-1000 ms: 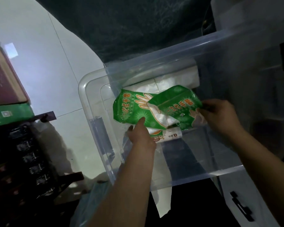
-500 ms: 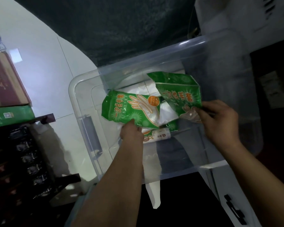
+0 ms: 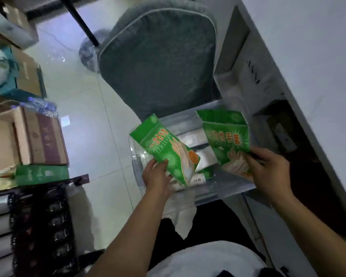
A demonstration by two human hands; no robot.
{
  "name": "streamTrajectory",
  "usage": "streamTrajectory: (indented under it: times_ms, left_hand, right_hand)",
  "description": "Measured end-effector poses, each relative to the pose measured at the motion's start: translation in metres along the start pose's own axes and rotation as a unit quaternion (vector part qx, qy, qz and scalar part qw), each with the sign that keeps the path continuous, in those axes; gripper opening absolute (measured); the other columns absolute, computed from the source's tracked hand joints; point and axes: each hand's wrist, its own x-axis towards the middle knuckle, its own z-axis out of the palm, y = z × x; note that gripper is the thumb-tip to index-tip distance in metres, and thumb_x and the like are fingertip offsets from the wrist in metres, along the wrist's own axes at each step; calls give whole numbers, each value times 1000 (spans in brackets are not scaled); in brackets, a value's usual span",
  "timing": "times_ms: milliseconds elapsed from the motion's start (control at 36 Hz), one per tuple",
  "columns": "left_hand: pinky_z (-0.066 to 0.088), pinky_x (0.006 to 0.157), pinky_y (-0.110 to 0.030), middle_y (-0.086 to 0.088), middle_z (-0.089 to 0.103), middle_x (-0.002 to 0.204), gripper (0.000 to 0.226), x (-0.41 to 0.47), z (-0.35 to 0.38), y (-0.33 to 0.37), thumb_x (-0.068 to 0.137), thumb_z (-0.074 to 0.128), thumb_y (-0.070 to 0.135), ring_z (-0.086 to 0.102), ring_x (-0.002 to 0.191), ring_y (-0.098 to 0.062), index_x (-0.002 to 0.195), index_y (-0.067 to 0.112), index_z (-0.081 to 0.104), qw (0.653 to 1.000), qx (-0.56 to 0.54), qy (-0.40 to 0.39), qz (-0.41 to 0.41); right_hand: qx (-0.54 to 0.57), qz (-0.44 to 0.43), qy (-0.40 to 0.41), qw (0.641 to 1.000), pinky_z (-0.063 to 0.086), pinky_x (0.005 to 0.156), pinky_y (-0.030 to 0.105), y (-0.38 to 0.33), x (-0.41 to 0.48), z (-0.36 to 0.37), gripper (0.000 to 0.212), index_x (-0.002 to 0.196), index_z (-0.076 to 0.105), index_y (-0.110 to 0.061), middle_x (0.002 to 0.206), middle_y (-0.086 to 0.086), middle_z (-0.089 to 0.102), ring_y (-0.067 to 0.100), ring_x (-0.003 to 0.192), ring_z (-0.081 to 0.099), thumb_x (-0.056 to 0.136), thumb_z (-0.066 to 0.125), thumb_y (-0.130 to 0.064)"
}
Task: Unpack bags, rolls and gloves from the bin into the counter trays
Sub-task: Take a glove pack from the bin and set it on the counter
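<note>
Glove packs are now lifted clear above the bin [image 3: 140, 172], raised since a second ago: left hand [image 3: 156, 174] is closed on the left pack [image 3: 166, 152], right hand [image 3: 268, 172] on the right pack [image 3: 228, 138]. Transfer to trays is judged next. White bags [image 3: 196, 138] and a roll [image 3: 198, 179] are left inside, at 6 o'clock of the packs.

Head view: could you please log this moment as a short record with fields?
left hand: grip closed on left glove pack, lifted above the bin
right hand: grip closed on right glove pack, held upright
clear bin: on the floor, white packs inside
grey cushion: beyond the bin
cardboard boxes: at the far left
counter trays: not in view
</note>
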Motion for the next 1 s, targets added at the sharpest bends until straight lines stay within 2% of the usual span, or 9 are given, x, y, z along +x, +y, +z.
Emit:
streamTrajectory:
  times_ms: [139, 250, 333, 444, 556, 694, 833, 917, 1000]
  left_hand:
    - [57, 68, -32, -5, 75, 99, 32, -28, -28, 34, 84, 69, 4, 72, 88, -19, 115, 13, 69, 984, 93, -94, 117]
    - [60, 76, -41, 2, 77, 95, 24, -52, -53, 51, 79, 75, 14, 73, 93, -21, 94, 33, 77, 956, 152, -164, 190]
    - [61, 69, -38, -4, 76, 96, 22, -64, -67, 57, 83, 73, 9, 73, 89, -22, 92, 29, 76, 938, 160, -228, 208]
    - [54, 54, -23, -13, 72, 102, 27, -85, -69, 56, 86, 69, 1, 70, 81, -19, 111, 9, 71, 921, 155, -304, 188]
    - [56, 55, -26, -14, 73, 102, 25, -116, -55, 51, 87, 67, 0, 72, 77, -17, 110, 7, 71, 895, 163, -378, 172]
    - [55, 54, -27, -9, 77, 93, 20, -165, -20, 42, 86, 66, -1, 73, 74, -17, 105, 5, 70, 842, 191, -474, 173]
    - [59, 61, -31, -7, 77, 96, 27, -213, 23, 17, 85, 67, -4, 73, 80, -21, 110, 6, 68, 801, 219, -532, 164]
    - [56, 52, -25, -6, 77, 90, 27, -239, 55, -7, 85, 64, -9, 73, 71, -16, 108, 4, 67, 785, 228, -558, 141]
    - [55, 50, -24, -6, 76, 87, 28, -261, 91, -35, 85, 64, -9, 73, 66, -15, 108, 5, 67, 771, 253, -571, 122]
  right_hand:
    - [43, 50, 61, 996, 59, 75, 36, -34, -51, -16, 18, 99, 77, -18, 77, -24, 72, 1, 77, 68, 84, 74, -10]
    - [74, 73, 130, 986, 54, 69, 15, -57, -98, -25, 20, 103, 76, -8, 76, -21, 69, -11, 69, 64, 83, 74, -7]
    - [127, 94, 192, 969, 49, 57, 7, -70, -138, -34, 20, 99, 74, -14, 60, -30, 66, -14, 61, 62, 82, 73, -3]
    - [204, 111, 252, 940, 50, 51, 9, -82, -192, -59, 20, 86, 72, -18, 60, -23, 70, -6, 58, 66, 83, 70, 1]
    - [213, 125, 312, 917, 54, 54, 16, -82, -233, -97, 25, 80, 72, -27, 68, -15, 74, 13, 67, 71, 82, 72, -2]
    - [223, 137, 384, 886, 57, 57, 16, -79, -274, -147, 19, 85, 72, -21, 63, -15, 72, -1, 60, 67, 80, 74, -3]
    - [255, 142, 457, 840, 59, 75, 47, -61, -304, -187, 48, 98, 73, -18, 89, 5, 77, 32, 85, 71, 55, 84, -37]
    - [282, 137, 486, 816, 61, 70, 45, -46, -315, -214, 79, 90, 76, -20, 87, 4, 77, 29, 81, 72, 26, 89, -64]
    - [296, 122, 503, 803, 62, 66, 41, -33, -322, -242, 72, 84, 77, -23, 85, 3, 77, 28, 77, 74, 26, 89, -63]
